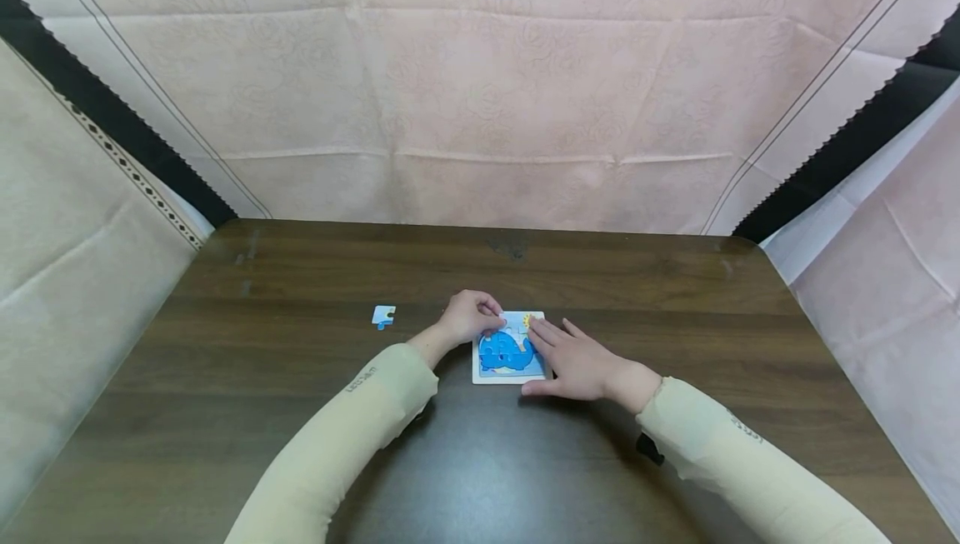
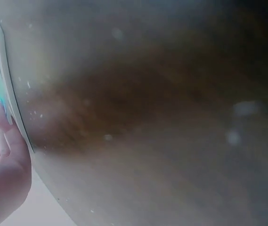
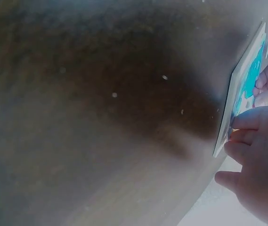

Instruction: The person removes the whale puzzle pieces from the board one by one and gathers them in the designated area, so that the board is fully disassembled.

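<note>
Pale patterned cloth point(image 1: 487, 94) hangs beyond a dark wood-grain worktop point(image 1: 247, 411), where a person bends both hands to a small whale jigsaw puzzle. The right hand point(image 1: 581, 363) lies with its fingers extended, the tips over the puzzle's far right part, the thumb spread toward the near right corner, gripping nothing. The left hand point(image 1: 469, 316) curls its fingers at the far left corner, thumb and fingertips close together; whether a piece sits between them cannot be told. The puzzle point(image 1: 504, 352) lies flat, face up, near the middle of the worktop, and a single loose puzzle piece point(image 1: 382, 314) rests well apart on its left.

A sideways push from the left fingers could slide the frame or lift neighbouring pieces, should the right hand press too lightly; a misaligned tab could ride up on its neighbour. The worktop's far edge lies well beyond the puzzle, with bare wood on both sides; the puzzle's near edge is unobstructed, its far left corner the most crowded.
</note>
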Demonstrator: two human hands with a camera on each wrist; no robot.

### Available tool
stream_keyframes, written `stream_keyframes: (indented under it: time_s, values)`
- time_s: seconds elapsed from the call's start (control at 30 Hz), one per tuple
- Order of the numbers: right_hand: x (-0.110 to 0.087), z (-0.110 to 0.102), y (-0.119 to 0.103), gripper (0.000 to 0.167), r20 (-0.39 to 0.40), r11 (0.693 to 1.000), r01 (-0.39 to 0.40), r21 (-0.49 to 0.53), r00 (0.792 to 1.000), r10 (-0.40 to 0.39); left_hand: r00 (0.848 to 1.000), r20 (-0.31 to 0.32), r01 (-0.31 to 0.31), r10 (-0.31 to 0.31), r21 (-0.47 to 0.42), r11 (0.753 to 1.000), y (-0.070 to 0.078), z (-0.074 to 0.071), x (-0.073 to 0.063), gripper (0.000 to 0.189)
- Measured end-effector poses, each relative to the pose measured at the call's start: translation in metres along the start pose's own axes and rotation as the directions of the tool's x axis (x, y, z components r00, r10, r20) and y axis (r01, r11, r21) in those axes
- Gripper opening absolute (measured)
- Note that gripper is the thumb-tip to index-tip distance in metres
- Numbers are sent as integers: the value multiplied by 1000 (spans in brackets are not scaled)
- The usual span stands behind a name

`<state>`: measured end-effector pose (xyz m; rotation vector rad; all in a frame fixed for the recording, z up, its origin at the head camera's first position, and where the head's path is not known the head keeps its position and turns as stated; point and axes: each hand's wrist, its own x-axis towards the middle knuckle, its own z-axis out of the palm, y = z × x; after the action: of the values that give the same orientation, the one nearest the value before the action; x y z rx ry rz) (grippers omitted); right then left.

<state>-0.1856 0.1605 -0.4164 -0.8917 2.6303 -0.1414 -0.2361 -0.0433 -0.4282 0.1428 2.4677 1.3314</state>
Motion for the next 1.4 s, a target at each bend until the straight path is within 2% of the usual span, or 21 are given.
stream_keyframes:
  time_s: [0.6,0.8,0.93,1.1,1.23,1.4]
  values:
    - [3,-3,-1,89,17,1000,0,18,1000,0,1000,-17,-14,14,11,1000,0,0,-1,14]
    - [1,-3,-4,89,-9,1000,-9,0,1000,9,999,-30,-11,12,14,1000,1,0,-2,14]
    - [-4,0,-10,90,-38,999,35,-40,999,-37,1000,-25,1,-1,12,1000,-1,0,-2,15]
    - [-7,8,-14,89,-17,994,91,-60,996,-92,1000,-27,7,-7,3,1000,0,1,-1,14]
    - [-6,10,-14,89,13,995,86,-52,996,-85,1000,-22,-16,16,7,1000,-1,1,-1,13]
    - [-5,3,-15,89,48,996,84,-26,995,-83,997,-19,-77,77,29,997,-2,1,-3,10]
